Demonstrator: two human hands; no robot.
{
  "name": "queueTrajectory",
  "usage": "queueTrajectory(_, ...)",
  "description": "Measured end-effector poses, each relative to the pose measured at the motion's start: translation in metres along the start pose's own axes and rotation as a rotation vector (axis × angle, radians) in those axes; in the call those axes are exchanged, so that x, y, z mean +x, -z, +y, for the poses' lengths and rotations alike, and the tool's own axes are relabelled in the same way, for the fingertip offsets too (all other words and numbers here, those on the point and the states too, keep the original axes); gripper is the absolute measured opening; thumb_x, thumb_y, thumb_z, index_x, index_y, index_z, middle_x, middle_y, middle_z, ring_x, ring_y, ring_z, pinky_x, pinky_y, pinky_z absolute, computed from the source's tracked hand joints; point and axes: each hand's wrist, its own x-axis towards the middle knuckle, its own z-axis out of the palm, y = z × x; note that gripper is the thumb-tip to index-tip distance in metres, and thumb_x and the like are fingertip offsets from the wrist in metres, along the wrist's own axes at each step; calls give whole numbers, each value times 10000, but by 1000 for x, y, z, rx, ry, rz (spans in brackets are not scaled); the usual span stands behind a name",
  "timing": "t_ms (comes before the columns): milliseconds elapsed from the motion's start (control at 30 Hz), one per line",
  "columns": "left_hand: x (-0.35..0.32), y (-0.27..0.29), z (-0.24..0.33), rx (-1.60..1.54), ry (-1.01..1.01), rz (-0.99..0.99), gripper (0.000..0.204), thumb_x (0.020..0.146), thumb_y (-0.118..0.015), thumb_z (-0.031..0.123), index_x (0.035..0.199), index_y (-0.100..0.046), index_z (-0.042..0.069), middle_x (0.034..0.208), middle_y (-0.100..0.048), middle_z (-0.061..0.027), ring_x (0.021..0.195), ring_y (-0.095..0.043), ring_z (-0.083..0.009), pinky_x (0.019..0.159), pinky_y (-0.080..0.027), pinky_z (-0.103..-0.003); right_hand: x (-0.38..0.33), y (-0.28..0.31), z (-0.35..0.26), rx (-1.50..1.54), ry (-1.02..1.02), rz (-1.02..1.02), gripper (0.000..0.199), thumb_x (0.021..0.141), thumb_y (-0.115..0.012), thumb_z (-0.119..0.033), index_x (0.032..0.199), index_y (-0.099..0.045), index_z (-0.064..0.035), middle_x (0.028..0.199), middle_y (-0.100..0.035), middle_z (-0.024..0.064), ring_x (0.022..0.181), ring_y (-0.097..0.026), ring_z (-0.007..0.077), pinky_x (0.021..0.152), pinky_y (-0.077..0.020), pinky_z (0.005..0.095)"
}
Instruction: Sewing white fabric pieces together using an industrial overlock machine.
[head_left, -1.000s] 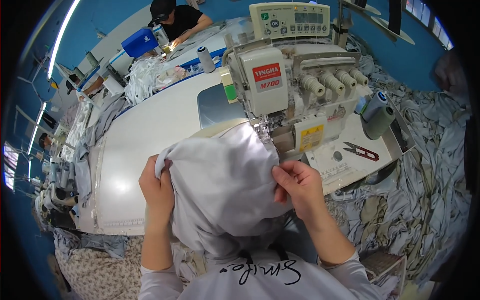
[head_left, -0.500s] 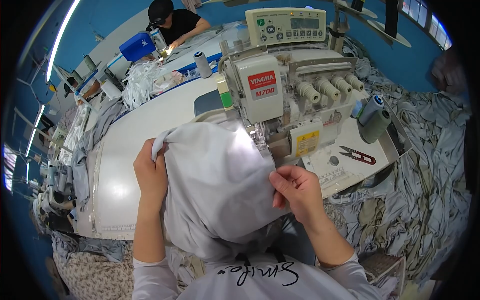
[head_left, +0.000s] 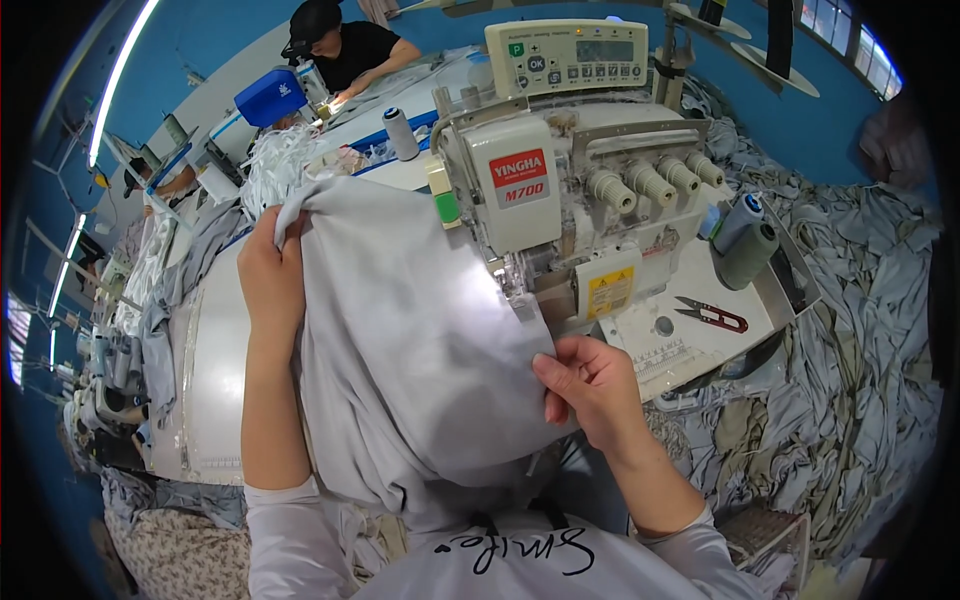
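Note:
A large piece of light grey fabric (head_left: 400, 320) spreads over the machine table and hangs down toward my lap. Its far right edge lies at the lit needle area of a white overlock sewing machine (head_left: 512, 225). My left hand (head_left: 272, 262) grips a bunched fold at the fabric's upper left corner. With thumb and fingers, my right hand (head_left: 592, 385) pinches the right edge of the cloth, just below the presser foot area. The needle itself is too small to make out.
Thread snips (head_left: 712, 314) with a dark red handle lie on the machine's right plate, beside grey thread cones (head_left: 748, 258). A thread spool (head_left: 400, 133) stands behind. Heaped fabric (head_left: 840, 400) fills the right side. Across the table a person (head_left: 340, 50) works at another machine.
My left hand has moved left and away from me, drawing the fabric's corner out flatter across the table. My right hand keeps its pinch, almost in the same place.

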Motion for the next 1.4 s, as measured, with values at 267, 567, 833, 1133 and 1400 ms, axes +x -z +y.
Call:
queueTrajectory(267,53,-3,-4,106,-104,50,160,866,-520,104,988,-607,50,881,-623,-198,829,-580,-401,713,-455,-403,0,0,1,15,-2,10,165,844,-689,-125,892,-583,-9,591,-572,16,434,-539,86,388,-402,199)
queueTrajectory(567,84,2,-8,133,-55,308,240,896,-524,189,1096,-624,102,902,-656,-173,845,-632,-339,742,-477,-372,0,2,0,2,-3,16,139,844,-687,-116,865,-579,-31,580,-562,5,434,-535,80,389,-403,198)
queueTrajectory(833,6,44,-20,290,316,-831,330,708,-650,227,976,-678,37,997,-666,-154,898,-627,-281,796,-472,-353,1,1,2,-63,50,-1,96,852,-659,-89,812,-601,-25,569,-554,-4,433,-530,82,402,-404,205)
queueTrajectory(1133,0,-37,-64,-328,-59,-390,612,790,-675,243,1315,-456,16,1408,-374,-226,1309,-367,-330,1087,-289,-380,-17,119,-28,-1457,572,681,283,816,-630,-60,1089,-596,5,1007,-607,124,863,-577,248,757,-460,331)
queueTrajectory(1400,2,-65,-61,-575,234,-706,376,774,-700,154,1115,-604,28,991,-627,-64,890,-553,-133,801,-433,-265,-16,141,-36,-1792,390,469,291,808,-595,-73,1090,-596,-2,1047,-590,131,990,-529,332,870,-419,417)
